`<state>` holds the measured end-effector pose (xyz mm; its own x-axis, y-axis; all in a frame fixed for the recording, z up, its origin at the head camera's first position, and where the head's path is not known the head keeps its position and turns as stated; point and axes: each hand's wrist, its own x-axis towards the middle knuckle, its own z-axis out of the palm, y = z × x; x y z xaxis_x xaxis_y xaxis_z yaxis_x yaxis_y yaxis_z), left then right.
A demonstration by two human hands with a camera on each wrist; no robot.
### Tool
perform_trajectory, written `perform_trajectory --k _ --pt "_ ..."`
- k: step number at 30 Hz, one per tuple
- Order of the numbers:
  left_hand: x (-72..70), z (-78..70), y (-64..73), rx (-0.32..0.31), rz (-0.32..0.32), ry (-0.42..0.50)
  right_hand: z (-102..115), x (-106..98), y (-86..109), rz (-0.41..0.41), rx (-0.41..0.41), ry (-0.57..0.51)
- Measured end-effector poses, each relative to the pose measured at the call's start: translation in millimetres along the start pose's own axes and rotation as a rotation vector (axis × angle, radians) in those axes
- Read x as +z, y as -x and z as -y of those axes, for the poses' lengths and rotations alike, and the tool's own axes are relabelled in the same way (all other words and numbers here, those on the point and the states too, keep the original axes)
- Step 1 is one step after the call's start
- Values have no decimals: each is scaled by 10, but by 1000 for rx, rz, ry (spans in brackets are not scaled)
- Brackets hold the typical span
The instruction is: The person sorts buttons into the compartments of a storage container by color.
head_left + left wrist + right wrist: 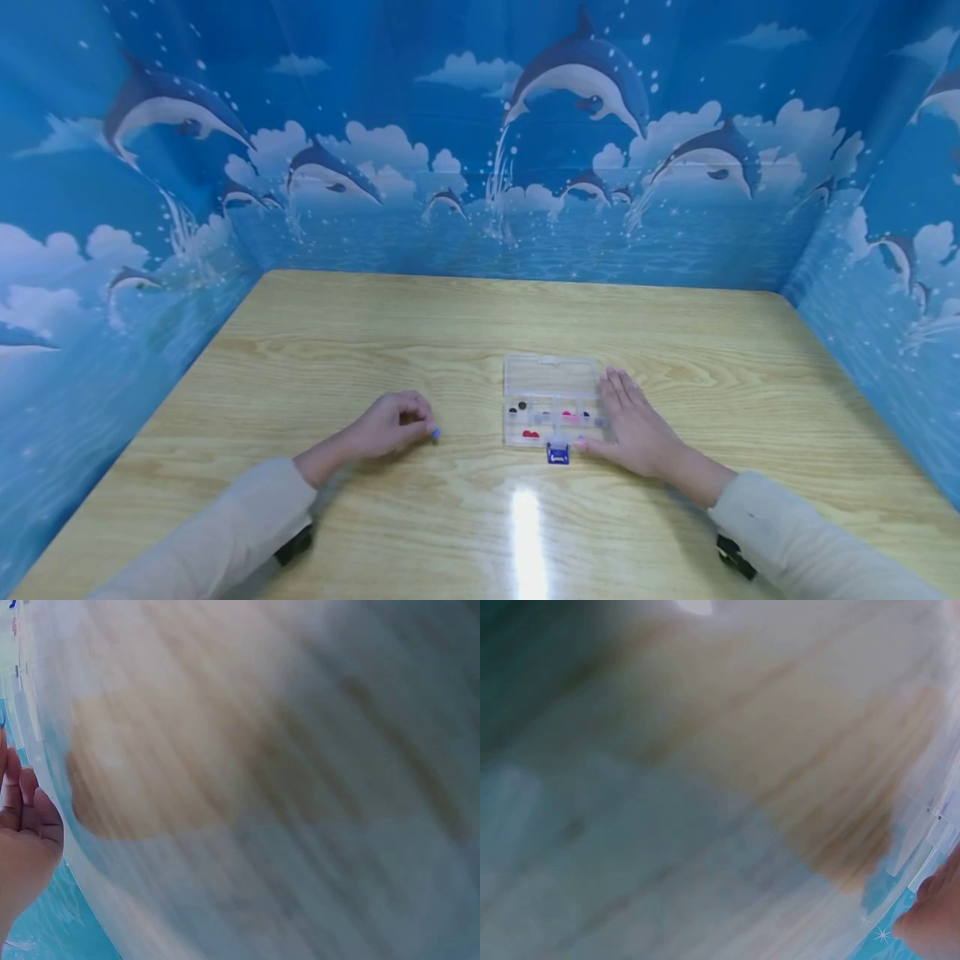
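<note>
My left hand (393,425) is left of the box, pinching a small blue piece (437,432) between thumb and fingertip over the table. A clear plastic box (517,439) with compartments lies with its lid (551,376) folded back. Inside are red pieces (531,434), pink pieces (570,416) and dark round pieces (522,406). My right hand (641,429) rests along the box's right side with straight fingers, the thumb at the front right corner. In the left wrist view, curled fingers (30,799) show at the left edge; the pinched piece is barely visible there.
A dark blue label or clip (558,454) sits at the box's front edge. The wooden table (375,333) extends around the box. A blue dolphin-print curtain (465,150) hangs behind it and at both sides.
</note>
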<state>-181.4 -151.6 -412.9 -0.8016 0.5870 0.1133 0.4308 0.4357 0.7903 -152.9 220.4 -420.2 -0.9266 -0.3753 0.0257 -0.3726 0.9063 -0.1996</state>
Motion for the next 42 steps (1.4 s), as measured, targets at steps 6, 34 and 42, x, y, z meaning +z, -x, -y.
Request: perform_trajectory --k 6,34,42 --pt "34 -33 -46 16 -41 10 0 3 -3 -3 -2 -1" --pt "281 -168 -226 -42 -179 47 1 -2 7 -6 -3 -11" --pt "341 -247 -293 -77 -181 84 -2 -11 12 -7 -5 -7"
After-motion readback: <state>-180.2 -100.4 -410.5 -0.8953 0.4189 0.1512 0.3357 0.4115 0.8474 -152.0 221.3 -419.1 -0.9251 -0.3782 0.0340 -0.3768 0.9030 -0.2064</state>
